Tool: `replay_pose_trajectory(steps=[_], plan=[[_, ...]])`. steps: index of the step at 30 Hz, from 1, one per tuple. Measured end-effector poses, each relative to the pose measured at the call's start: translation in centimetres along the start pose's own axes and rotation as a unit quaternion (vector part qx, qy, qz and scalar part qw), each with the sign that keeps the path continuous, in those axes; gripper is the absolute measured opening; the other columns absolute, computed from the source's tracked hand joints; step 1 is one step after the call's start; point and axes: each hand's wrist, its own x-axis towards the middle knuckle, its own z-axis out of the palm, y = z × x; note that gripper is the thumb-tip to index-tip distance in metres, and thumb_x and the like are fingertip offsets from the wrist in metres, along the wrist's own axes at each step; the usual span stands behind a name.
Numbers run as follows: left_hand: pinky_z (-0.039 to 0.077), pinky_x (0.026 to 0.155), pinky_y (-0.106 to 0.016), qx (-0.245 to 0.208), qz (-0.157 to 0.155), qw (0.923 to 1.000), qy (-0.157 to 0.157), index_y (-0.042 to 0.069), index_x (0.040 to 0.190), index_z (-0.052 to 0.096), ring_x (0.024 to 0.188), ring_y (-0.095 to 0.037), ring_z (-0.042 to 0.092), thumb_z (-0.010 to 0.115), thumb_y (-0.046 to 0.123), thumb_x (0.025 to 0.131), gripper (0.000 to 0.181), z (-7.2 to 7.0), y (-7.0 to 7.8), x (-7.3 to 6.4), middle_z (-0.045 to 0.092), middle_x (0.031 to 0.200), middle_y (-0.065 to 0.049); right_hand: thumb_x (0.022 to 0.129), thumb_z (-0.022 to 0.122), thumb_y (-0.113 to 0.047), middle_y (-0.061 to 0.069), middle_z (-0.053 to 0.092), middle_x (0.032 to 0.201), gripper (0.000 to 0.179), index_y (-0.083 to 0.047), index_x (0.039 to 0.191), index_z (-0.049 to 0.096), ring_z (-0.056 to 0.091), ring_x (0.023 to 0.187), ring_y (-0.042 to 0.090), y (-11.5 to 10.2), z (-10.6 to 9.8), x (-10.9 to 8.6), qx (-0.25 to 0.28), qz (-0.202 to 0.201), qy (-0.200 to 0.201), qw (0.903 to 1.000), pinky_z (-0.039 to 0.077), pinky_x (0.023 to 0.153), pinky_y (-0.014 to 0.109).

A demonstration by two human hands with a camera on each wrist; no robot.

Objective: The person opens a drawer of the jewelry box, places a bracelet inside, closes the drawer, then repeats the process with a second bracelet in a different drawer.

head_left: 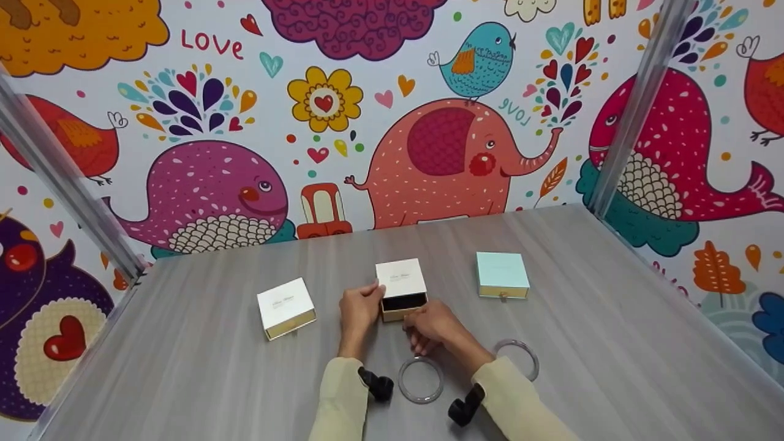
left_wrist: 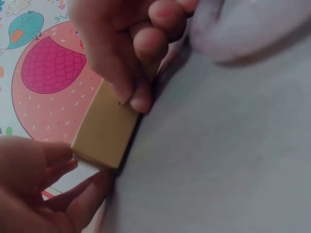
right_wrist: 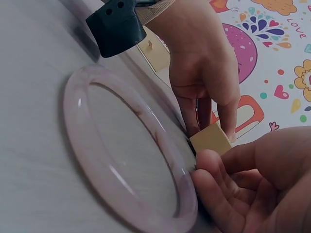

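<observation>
A small white-topped drawer box (head_left: pixel 401 277) stands mid-table with its gold-fronted drawer (left_wrist: pixel 108 127) partly out, showing a black inside. My left hand (head_left: pixel 360 312) grips the box by its left side, thumb and fingers on either side of the corner in the left wrist view. At the drawer's front, my right hand (head_left: pixel 433 326) pinches near the small pull; its fingers cover part of the gold face. A translucent pale bangle (head_left: pixel 421 401) lies on the table just below the right hand. A second bangle (head_left: pixel 537 361) lies partly behind the right forearm.
Another white-topped box (head_left: pixel 286 304) sits closed to the left. To the right at the back is a closed mint-green box (head_left: pixel 502 269) with a gold front. The grey wood-look table (head_left: pixel 202 367) meets a cartoon-printed wall (head_left: pixel 343 165) behind.
</observation>
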Motion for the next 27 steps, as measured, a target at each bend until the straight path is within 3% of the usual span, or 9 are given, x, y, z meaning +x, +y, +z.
replay_pose_trajectory(steps=[9,21,27], plan=[[0.054,0.093,-0.048,0.006,-0.004,1.0000,0.003,0.015,0.102,0.081,0.109,-0.032,0.071,0.073,0.025,0.087,0.020,0.1,0.1,0.1,0.075,0.113,-0.013,0.095,0.058,-0.011,-0.001,0.055,0.048,0.030,-0.001,0.071,0.072,0.054,0.039,0.009,-0.7,-0.4,-1.0,-0.051,-0.013,-0.014,0.9985,0.048,0.040,0.023],[0.053,0.093,-0.049,0.009,-0.007,0.9999,0.005,0.017,0.103,0.080,0.111,-0.033,0.070,0.074,0.026,0.087,0.020,0.1,0.1,0.3,0.074,0.115,-0.013,0.095,0.064,-0.012,-0.001,0.056,0.049,0.027,-0.002,0.072,0.072,0.054,0.039,0.008,-0.7,-0.2,-1.6,-0.080,-0.038,0.002,0.9961,0.050,0.041,0.024],[0.054,0.093,-0.047,0.002,-0.003,1.0000,0.003,0.014,0.103,0.080,0.110,-0.032,0.070,0.074,0.023,0.087,0.020,0.1,0.0,0.1,0.075,0.113,-0.013,0.092,0.067,-0.010,-0.003,0.053,0.046,0.027,0.000,0.067,0.072,0.052,0.036,0.007,-0.5,-0.2,-1.9,-0.087,-0.071,0.028,0.9932,0.049,0.040,0.025]])
